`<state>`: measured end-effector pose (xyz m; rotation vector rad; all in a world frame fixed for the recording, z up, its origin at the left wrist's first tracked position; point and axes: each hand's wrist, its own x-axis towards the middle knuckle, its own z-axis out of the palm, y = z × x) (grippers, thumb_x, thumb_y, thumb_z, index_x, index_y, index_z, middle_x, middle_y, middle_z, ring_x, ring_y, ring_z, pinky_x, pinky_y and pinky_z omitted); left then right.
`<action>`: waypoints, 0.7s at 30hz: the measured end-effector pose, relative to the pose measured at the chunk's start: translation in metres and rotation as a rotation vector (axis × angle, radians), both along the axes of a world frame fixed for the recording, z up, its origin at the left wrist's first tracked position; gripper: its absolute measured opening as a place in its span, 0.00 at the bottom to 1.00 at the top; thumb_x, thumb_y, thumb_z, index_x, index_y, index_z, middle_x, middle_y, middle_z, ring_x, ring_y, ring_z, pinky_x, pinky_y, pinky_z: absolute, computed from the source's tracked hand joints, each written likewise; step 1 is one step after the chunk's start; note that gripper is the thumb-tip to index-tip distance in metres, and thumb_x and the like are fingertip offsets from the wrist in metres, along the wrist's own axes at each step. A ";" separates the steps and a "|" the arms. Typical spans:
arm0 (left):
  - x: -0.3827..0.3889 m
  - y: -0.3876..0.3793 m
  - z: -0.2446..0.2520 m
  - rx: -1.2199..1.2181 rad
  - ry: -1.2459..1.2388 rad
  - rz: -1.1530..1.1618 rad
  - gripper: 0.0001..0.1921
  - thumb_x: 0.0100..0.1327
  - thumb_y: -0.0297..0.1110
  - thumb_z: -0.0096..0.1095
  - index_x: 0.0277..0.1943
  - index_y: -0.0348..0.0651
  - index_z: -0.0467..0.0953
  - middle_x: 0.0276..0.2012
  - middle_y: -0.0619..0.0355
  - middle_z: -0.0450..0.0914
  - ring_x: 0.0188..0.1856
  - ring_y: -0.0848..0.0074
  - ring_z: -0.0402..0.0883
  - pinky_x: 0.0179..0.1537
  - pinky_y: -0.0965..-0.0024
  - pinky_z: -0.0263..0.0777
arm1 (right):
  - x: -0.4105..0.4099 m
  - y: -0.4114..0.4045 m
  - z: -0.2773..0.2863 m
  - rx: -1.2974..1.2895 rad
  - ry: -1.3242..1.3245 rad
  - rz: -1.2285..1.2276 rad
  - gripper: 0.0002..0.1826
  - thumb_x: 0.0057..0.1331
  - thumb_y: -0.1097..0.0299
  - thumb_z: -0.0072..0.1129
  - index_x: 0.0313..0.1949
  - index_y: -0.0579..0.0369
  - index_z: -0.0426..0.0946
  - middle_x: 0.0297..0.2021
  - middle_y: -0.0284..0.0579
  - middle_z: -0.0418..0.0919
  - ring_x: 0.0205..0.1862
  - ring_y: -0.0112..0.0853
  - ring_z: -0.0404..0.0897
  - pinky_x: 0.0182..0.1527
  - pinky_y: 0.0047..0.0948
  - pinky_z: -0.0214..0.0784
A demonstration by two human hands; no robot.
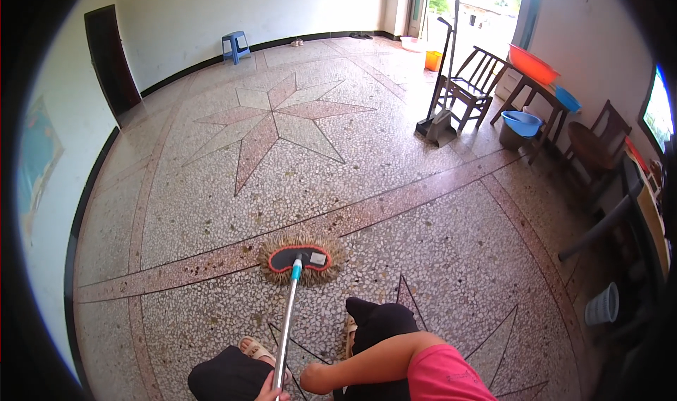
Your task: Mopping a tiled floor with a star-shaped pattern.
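Observation:
A mop with a tan fringed head (pixel 302 261) rests on the speckled terrazzo floor in front of me. Its head has a dark centre with a red rim, and a silver pole (pixel 286 321) with a teal collar runs down to the bottom edge. At that edge my left hand (pixel 272 390) is closed around the pole, only partly in view. From the pink sleeve on the right, my right forearm reaches left across my dark-clothed knee. My right hand (pixel 315 378) is bent down beside the pole, its fingers hidden. My feet are in light sandals (pixel 257 349).
A long-handled dustpan (pixel 442 129) and broom stand upright by a wooden chair (pixel 478 84). Basins, including a blue one (pixel 521 123), and more furniture line the right side. A white basket (pixel 602 304) lies at right. A blue stool (pixel 235 47) is by the far wall.

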<state>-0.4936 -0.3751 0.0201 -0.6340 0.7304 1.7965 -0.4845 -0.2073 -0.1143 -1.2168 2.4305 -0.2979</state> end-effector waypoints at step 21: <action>-0.165 0.166 -0.086 0.029 0.214 0.015 0.26 0.65 0.30 0.42 0.61 0.71 0.46 0.23 0.60 0.65 0.16 0.78 0.62 0.12 0.77 0.58 | -0.025 0.014 0.044 0.131 -0.166 -0.051 0.06 0.46 0.74 0.58 0.26 0.56 0.80 0.31 0.46 0.80 0.34 0.37 0.80 0.29 0.32 0.72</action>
